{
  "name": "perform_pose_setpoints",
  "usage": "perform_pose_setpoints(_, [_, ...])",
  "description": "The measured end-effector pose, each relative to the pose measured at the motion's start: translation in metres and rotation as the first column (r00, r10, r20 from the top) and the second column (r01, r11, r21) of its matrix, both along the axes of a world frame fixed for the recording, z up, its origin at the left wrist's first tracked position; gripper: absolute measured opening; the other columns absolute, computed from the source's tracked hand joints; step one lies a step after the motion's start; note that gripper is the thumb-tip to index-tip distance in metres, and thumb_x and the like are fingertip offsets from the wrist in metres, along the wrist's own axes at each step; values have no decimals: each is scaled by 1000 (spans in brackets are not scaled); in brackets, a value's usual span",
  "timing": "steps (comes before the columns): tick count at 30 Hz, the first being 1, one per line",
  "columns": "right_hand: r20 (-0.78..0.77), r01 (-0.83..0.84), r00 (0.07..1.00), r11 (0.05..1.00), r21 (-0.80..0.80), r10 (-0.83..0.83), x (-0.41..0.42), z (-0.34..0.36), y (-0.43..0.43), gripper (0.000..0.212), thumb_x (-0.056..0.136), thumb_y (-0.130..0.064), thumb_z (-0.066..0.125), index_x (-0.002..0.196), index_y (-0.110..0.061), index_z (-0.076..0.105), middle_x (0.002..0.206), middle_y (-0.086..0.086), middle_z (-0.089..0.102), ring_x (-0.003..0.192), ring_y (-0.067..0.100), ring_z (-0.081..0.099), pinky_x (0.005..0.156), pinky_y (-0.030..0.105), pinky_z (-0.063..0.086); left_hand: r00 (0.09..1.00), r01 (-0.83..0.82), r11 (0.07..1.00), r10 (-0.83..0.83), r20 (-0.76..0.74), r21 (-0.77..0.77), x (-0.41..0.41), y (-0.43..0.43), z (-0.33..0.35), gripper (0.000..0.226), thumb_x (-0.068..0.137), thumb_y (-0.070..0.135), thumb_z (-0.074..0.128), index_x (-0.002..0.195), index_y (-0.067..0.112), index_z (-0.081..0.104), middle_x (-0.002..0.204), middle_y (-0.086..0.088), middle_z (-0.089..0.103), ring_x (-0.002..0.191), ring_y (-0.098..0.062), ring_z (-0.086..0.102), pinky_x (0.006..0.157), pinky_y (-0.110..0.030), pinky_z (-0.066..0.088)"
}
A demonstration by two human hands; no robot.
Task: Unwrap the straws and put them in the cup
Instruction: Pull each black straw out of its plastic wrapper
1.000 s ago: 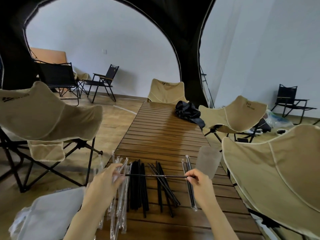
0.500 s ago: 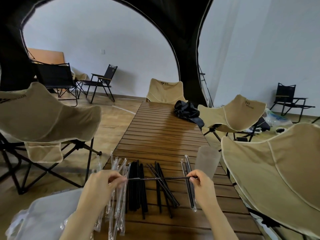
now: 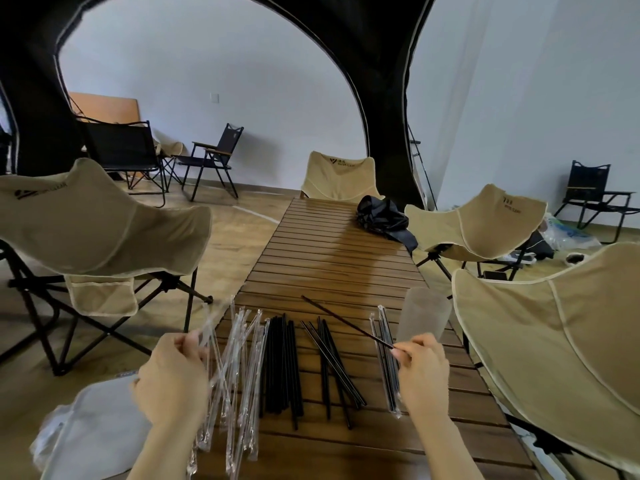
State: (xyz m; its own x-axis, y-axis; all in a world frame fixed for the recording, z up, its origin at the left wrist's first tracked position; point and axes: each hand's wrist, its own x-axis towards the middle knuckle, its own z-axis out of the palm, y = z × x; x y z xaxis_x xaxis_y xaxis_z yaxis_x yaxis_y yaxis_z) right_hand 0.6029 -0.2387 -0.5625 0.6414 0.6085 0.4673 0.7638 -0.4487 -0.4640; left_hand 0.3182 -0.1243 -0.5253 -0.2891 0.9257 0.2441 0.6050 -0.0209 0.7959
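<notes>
Where the long brown slatted wooden table [image 3: 332,265] ends nearest the camera, the person's two hands are raised over it. At the far left stands a beige fabric folding chair [image 3: 86,230], and below it a pale grey soft bag [image 3: 93,431] lies off the table's edge. Just right of the bag, the left hand [image 3: 169,375] has its fingers curled round a clear plastic wrapper [image 3: 216,323]. The wrapper is a thin limp strip that rises from the fist and looks empty.

Beside that hand a heap of clear plastic sleeves [image 3: 242,375] lies lengthwise on the slats; I cannot tell whether any of them holds a straw. Next comes a tight row of bare black straws [image 3: 280,365], side by side and touching. Right of the row, a looser bunch of black straws [image 3: 332,368] lies crossed over one another.

Above these, one thin black straw [image 3: 346,322] is held in the air, its far tip slanting up and left toward the table's middle. The right hand [image 3: 422,368] pinches its near end between thumb and fingertips, the other fingers folded in. Under that hand's left side lie two straws in clear wrappers [image 3: 386,358].

A frosted translucent plastic cup [image 3: 424,313] stands upright at the table's right edge, just beyond the right hand. The held straw is outside it. Farther right is a second beige fabric chair [image 3: 554,341].
</notes>
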Motion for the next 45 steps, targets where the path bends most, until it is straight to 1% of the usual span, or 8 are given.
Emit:
perform_pose_setpoints(5, [-84,37,996,997,-66,-43,-15,-4,8,13,89,-19,61,93,-16,73,88,0,56,82,16,53,77,31,49,980,-6,996,22,197,-85,9,1,-16,14,98,20,48,108,11,50,83,-3,66,67,-25,57,57,-32,42])
perform_pose_setpoints(11, [-143,-107,986,978,-179,81,-52,-17,29,14,92,-24,55,97,-20,67,97,-4,61,89,10,58,84,27,50,965,259,949,-245,98,-182,29,6,-42,33,93,4,51,125,12,51,100,-7,65,72,-18,61,62,-35,53])
perform_pose_setpoints(17, [-187,-133,979,948,-288,80,-63,-35,33,14,92,-27,54,102,-22,63,101,-6,59,95,11,57,88,30,49,880,334,887,-414,-231,-319,40,5,-51,74,87,2,56,148,29,25,143,2,46,136,-22,37,114,-46,26])
perform_pose_setpoints(23, [-211,-166,972,942,-293,106,-62,-39,30,23,91,-31,57,112,-21,58,110,-5,56,103,12,52,93,28,46,797,387,783,-550,-250,-487,38,6,-60,79,92,17,57,153,28,8,161,5,6,147,-21,11,118,-47,13])
perform_pose_setpoints(29, [-255,-214,958,922,-323,133,-58,-43,32,46,91,-35,56,133,-21,42,132,-4,43,120,14,45,99,27,41,788,419,802,-554,-269,-426,43,6,-58,80,91,18,59,152,30,8,161,5,3,148,-19,-2,119,-44,12])
perform_pose_setpoints(33, [-309,-251,939,913,-321,150,-60,-48,35,36,94,-25,54,129,-19,48,126,-3,51,114,15,51,97,29,46,650,576,758,-652,-391,-307,64,-2,-51,68,94,25,55,150,33,18,159,8,14,148,-14,4,119,-36,3])
perform_pose_setpoints(39, [-316,-332,917,905,-266,243,-67,-49,41,25,94,-24,52,117,-22,60,116,-5,57,107,12,54,91,24,47,357,660,580,-801,-480,-478,87,-11,-64,88,86,56,57,153,27,9,161,0,7,148,-18,2,120,-38,-4])
perform_pose_setpoints(45, [-313,-493,855,835,-244,414,-69,-47,41,28,93,-13,47,114,-26,63,114,-10,60,106,7,53,94,23,44,287,654,520,-843,-456,-550,85,-14,-75,99,82,58,60,153,29,-4,161,-2,-5,148,-20,-3,120,-37,-2])
